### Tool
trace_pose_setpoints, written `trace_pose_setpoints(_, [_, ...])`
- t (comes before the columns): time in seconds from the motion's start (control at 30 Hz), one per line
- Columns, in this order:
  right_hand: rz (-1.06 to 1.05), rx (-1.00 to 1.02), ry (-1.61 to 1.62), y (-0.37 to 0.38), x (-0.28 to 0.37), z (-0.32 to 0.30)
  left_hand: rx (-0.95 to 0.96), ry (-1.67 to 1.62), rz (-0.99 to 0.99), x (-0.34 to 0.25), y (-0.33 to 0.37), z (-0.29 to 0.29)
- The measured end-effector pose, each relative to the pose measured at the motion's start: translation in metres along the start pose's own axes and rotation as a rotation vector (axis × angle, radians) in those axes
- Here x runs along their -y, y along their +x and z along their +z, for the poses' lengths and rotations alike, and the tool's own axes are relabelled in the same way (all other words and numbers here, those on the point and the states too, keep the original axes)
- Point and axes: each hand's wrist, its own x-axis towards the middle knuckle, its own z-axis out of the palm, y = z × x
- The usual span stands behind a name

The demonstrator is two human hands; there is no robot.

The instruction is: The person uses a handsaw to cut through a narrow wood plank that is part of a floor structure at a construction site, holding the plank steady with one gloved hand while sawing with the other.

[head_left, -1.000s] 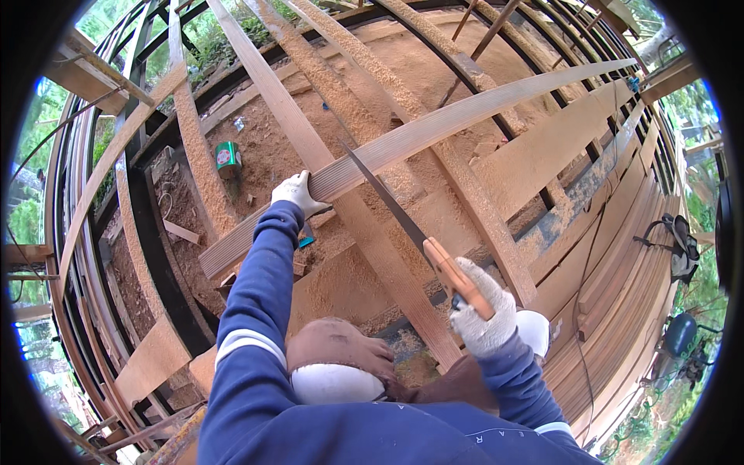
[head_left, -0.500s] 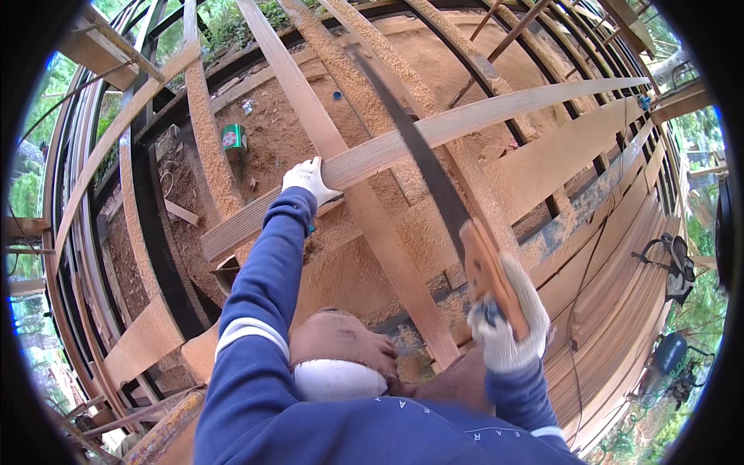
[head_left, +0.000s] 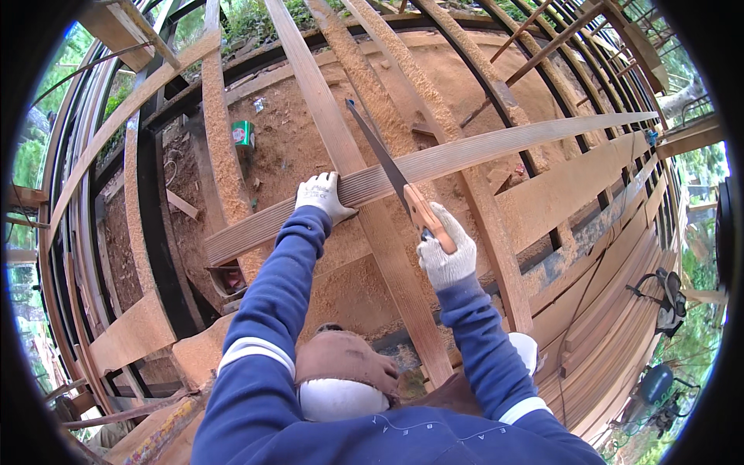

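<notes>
A long grooved wooden board [head_left: 496,147] lies crosswise over several slats in front of me. My left hand [head_left: 322,198], in a white work glove, grips the board left of its middle. In my gloved right hand [head_left: 449,252] is a hand saw [head_left: 380,147], held by its orange-brown handle. Its dark blade slants across the board, a short way right of my left hand, with the tip pointing to the far left. Whether the teeth are cutting into the wood cannot be made out.
Sawdust-covered slats [head_left: 221,155] and dark metal beams [head_left: 167,232] form an open frame over brown soil. A green tin [head_left: 243,133] stands on the soil at left. Stacked planks [head_left: 597,356] lie at right, near a black-and-grey strapped item [head_left: 670,298]. My knee [head_left: 333,360] is close below.
My right hand has pushed the saw forward and to the left, bringing its handle close to the board. My left hand stays on the board. The whole view has shifted slightly.
</notes>
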Motion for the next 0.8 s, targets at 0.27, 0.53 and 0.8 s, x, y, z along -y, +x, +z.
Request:
trace_pose_setpoints(0.27, [-0.217, 0.046, -0.34, -0.051, 0.023, -0.04, -0.009, -0.014, 0.01, 0.004, 0.002, 0.005])
trace_pose_setpoints(0.53, [-0.393, 0.053, -0.582, -0.033, 0.052, -0.046, -0.045, -0.009, 0.026, -0.003, 0.002, 0.013])
trace_pose_setpoints(0.8, [-0.085, 0.216, -0.602, -0.097, 0.117, -0.075, 0.019, -0.018, -0.003, 0.003, 0.002, 0.001])
